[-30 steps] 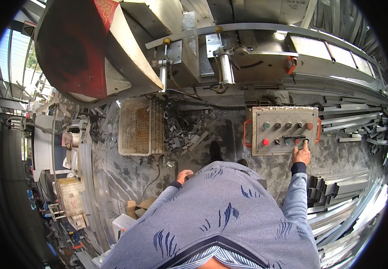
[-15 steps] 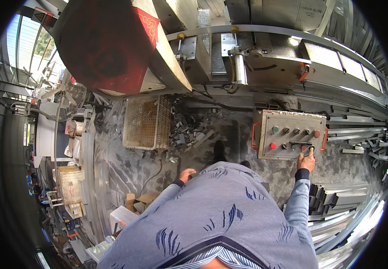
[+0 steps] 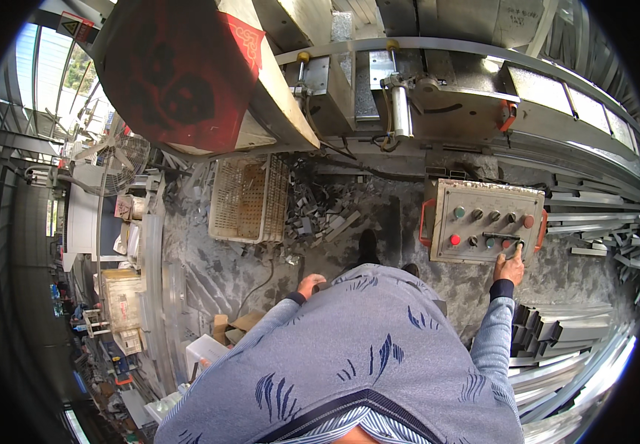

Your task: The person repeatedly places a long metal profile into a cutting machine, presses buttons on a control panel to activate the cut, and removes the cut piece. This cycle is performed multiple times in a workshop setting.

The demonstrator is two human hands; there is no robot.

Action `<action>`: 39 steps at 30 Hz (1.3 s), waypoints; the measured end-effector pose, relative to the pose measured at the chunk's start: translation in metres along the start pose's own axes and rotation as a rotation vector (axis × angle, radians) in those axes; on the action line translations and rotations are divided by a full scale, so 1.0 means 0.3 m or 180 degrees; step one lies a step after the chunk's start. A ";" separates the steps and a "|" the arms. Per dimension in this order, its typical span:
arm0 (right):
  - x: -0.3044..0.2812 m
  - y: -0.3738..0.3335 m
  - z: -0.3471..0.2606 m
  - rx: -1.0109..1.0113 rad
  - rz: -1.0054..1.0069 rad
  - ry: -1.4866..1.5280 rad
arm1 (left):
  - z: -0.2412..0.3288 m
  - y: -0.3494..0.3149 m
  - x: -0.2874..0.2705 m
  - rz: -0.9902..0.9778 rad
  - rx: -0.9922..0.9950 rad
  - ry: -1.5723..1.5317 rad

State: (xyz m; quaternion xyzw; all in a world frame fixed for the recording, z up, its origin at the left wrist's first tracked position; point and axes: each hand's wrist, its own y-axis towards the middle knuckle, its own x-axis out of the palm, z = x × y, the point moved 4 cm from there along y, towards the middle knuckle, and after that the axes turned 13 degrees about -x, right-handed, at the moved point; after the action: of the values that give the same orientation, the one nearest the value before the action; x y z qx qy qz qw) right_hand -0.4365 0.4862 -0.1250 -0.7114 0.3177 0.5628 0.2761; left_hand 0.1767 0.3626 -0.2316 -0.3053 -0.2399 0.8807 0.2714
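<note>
My right hand (image 3: 509, 269) is at the lower right corner of a grey control box (image 3: 475, 194). Its index finger stretches onto the last control of the bottom row, and the thumb stands apart from it at the box's lower edge. Coloured push buttons and black knobs sit in two rows on the panel, with a red button (image 3: 454, 240) at the lower left. Red handles (image 3: 425, 223) flank the box. My left hand (image 3: 310, 286) hangs beside the grey-blue apron (image 3: 364, 333); its fingers are mostly hidden and I cannot make out anything in them.
Ahead is a large metal machine with a pneumatic cylinder (image 3: 401, 111) and a red-covered housing (image 3: 179, 81). A plastic crate (image 3: 249, 198) stands beside metal offcuts (image 3: 327, 214). Metal profiles (image 3: 564, 325) are stacked on the right. A fan (image 3: 120, 161) and boxes (image 3: 122, 296) are at left.
The view has shifted slightly, so the surroundings sit a little further right. My right hand stays at the same corner of the control box, and my left hand stays beside the apron.
</note>
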 end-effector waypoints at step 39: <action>0.018 0.005 0.001 0.0214 -0.0077 0.0064 | -0.104 0.048 0.014 -0.0164 -0.0134 -0.0375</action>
State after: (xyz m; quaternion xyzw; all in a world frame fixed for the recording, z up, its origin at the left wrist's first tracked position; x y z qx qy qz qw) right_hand -0.4368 0.4846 -0.1304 -0.7112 0.3304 0.5412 0.3035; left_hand 0.1900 0.3627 -0.2637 -0.2523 -0.2817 0.8846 0.2729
